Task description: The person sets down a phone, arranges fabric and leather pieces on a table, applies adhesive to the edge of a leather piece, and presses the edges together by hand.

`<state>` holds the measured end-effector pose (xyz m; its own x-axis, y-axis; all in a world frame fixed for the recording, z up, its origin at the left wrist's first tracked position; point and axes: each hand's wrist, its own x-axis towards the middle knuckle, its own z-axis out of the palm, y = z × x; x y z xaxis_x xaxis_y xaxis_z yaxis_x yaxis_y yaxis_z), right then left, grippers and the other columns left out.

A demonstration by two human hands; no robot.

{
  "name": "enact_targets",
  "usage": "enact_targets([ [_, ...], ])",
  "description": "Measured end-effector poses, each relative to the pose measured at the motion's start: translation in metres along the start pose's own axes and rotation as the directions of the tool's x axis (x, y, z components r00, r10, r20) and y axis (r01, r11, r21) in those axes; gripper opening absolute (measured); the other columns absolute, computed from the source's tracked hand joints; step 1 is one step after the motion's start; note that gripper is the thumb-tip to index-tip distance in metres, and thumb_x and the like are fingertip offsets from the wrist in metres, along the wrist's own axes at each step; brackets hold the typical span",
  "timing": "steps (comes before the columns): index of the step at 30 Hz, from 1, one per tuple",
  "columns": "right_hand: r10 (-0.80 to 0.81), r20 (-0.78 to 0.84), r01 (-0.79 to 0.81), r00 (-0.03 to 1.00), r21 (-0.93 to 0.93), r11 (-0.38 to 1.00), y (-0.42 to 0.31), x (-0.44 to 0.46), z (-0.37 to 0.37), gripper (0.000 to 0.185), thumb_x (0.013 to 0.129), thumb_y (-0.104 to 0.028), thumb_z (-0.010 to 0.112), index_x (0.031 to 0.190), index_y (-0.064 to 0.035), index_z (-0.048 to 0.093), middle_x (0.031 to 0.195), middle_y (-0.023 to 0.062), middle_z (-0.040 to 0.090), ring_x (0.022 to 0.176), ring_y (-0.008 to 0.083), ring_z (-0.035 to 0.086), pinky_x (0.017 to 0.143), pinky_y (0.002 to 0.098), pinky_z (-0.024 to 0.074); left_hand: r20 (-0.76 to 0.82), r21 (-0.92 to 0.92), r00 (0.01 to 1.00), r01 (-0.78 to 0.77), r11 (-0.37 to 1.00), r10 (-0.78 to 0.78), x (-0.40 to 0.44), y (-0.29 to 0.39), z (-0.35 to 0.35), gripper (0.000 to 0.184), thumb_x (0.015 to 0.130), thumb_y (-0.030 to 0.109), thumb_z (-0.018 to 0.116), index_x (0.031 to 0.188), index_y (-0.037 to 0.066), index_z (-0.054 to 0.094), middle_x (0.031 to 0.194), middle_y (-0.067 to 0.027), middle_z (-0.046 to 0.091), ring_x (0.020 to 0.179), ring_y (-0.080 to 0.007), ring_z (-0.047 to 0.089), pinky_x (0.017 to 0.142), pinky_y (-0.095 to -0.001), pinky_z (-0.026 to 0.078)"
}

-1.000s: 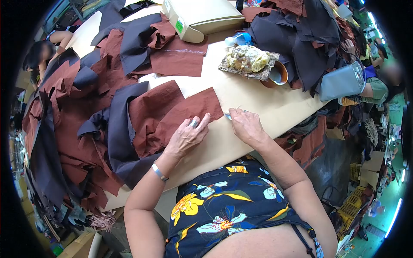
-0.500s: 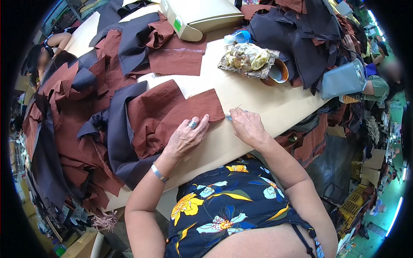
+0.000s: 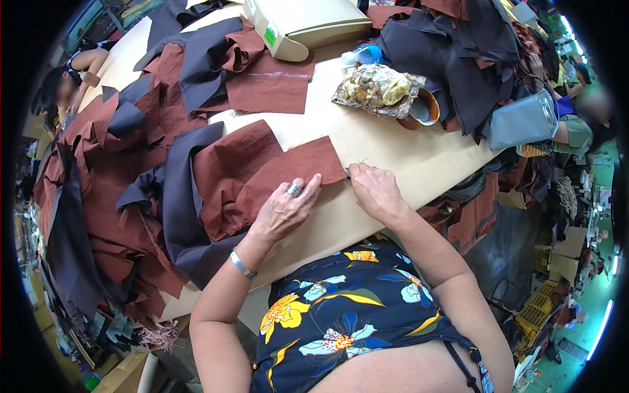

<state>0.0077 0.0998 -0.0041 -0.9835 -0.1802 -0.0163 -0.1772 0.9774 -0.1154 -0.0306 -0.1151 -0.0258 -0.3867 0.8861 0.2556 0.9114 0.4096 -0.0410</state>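
Two hands at the table [image 3: 419, 160], and the left hand [image 3: 286, 208] has its fingers close together on the near edge of the cloth [image 3: 306, 160]; a corner juts past their tips. Right hand [image 3: 375, 190] just beside that corner, fingers curled, pinching a small tool [image 3: 348, 173]. The cloth's reddish brown, flat and straight-edged here, rumpled farther left. Most of the tool is hidden; whether the left thumb pinches cloth, I can't tell.

Left hand [image 3: 286, 208] on brown cloth [image 3: 303, 164], right hand [image 3: 376, 191] alongside
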Motion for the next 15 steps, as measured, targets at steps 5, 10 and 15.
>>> enact_targets([
  [5,0.004,0.003,-0.004,1.000,0.008,1.000,0.003,-0.001,0.001,0.010,0.077,-0.007,0.052,0.081,-0.0006,0.059,0.073,0.0158,0.063,0.066,0.0275,0.066,0.057,0.0366,0.0539,0.008,0.026,1.000,-0.009,1.000,0.009,0.000,0.001,-0.001,0.040,0.077,0.012,0.052,0.114,0.000,0.057,0.125,-0.0086,0.050,0.093,-0.0188,0.054,0.071,-0.0276,0.046],
  [10,0.156,0.026,-0.154,0.987,-0.049,0.987,0.037,-0.013,-0.001,0.012,0.078,-0.007,0.052,0.087,-0.0018,0.058,0.077,0.0157,0.064,0.068,0.0297,0.066,0.060,0.0399,0.0539,0.026,-0.028,0.998,0.059,0.998,-0.058,-0.005,0.000,-0.003,0.039,0.074,0.009,0.053,0.112,0.002,0.059,0.130,-0.0087,0.047,0.089,-0.0208,0.052,0.072,-0.0300,0.047],
  [15,0.459,-0.065,-0.462,0.886,-0.061,0.885,0.089,-0.030,0.003,0.042,0.077,-0.004,0.055,0.119,-0.0011,0.049,0.090,0.0192,0.063,0.081,0.0334,0.063,0.073,0.0420,0.0512,-0.030,-0.058,0.979,0.201,0.978,-0.203,-0.013,-0.010,-0.002,0.043,0.074,0.005,0.052,0.116,0.000,0.056,0.132,-0.0081,0.045,0.086,-0.0210,0.055,0.066,-0.0291,0.046],
])
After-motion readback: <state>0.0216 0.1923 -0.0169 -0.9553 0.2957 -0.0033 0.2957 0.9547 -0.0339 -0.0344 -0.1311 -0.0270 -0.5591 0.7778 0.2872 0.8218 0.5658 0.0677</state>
